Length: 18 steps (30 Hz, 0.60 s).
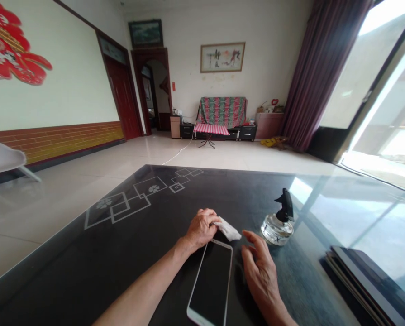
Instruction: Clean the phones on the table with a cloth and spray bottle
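Observation:
A white smartphone (212,283) with a dark screen lies face up on the black glossy table (127,253), between my forearms. Just past its top edge, my left hand (202,227) is closed on a crumpled white tissue (228,229), which sticks out to the right of the fingers. My right hand (260,267) rests to the right of the phone, apart from it. Its fingers are loosely curved and spread, with the fingertips near the tissue's free end and nothing held. Beyond the right hand stands a clear spray bottle (277,230) with a black trigger head.
Dark flat slabs (368,285), stacked like laptops or folders, lie at the table's right edge. A white chair (3,156) stands off to the left. Across the floor are a small table with a red-checked cloth (211,130) and low cabinets (247,132). Window light reflects off the tabletop's right side.

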Motion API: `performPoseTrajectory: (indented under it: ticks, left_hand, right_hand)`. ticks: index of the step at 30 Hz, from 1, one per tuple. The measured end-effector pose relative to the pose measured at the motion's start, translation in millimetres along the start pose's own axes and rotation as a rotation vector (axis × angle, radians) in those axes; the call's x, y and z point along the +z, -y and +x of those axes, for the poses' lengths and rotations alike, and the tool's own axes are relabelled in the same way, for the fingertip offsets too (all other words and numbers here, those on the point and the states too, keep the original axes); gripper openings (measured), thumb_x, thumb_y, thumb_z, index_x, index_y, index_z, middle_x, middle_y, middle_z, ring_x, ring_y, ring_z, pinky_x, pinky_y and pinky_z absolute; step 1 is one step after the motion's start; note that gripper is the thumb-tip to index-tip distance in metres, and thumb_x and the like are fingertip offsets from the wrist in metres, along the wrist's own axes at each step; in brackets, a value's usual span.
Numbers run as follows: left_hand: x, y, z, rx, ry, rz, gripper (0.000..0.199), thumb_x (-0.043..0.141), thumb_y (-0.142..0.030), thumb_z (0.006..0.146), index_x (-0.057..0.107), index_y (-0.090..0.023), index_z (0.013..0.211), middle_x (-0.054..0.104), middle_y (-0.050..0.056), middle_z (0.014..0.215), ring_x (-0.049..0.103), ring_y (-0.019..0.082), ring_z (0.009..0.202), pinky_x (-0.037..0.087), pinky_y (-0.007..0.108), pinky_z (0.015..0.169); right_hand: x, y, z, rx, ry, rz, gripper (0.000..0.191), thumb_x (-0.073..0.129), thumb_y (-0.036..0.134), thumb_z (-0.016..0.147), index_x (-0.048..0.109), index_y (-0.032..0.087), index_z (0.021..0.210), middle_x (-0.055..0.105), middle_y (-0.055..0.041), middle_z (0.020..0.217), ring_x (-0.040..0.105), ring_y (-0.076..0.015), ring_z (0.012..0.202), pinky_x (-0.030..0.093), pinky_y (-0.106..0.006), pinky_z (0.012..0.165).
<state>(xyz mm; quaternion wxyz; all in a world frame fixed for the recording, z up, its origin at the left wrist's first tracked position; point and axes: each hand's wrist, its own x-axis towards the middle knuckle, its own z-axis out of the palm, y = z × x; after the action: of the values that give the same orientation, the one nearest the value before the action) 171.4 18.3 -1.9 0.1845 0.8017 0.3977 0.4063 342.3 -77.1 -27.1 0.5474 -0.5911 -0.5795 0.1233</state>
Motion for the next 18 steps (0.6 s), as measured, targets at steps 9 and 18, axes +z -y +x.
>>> performPoseTrajectory:
  ticks: [9,18]
  left_hand:
    - [-10.1,-7.6,-2.3,0.082,-0.008,-0.503,0.012,0.062,-0.017,0.083,0.072,-0.02,0.09,0.06,0.008,0.119,0.061,0.019,0.105,0.049,0.026,0.086]
    - [-0.1,-20.9,-2.3,0.193,0.002,-0.533,0.012,0.064,-0.02,0.085,0.074,-0.022,0.092,0.057,0.009,0.125,0.058,0.022,0.11,0.049,0.03,0.089]
  right_hand:
    - [0.4,10.9,-6.0,-0.128,-0.037,0.049,0.028,0.047,0.036,0.09,0.057,0.024,0.114,0.049,-0.0082,0.129,0.048,-0.0256,0.12,0.04,-0.043,0.1]
    - [-2.2,16.0,-1.5,0.168,-0.025,0.199,0.052,0.041,0.054,0.088,0.045,0.018,0.126,0.062,-0.0103,0.11,0.059,-0.0262,0.101,0.046,-0.042,0.088]
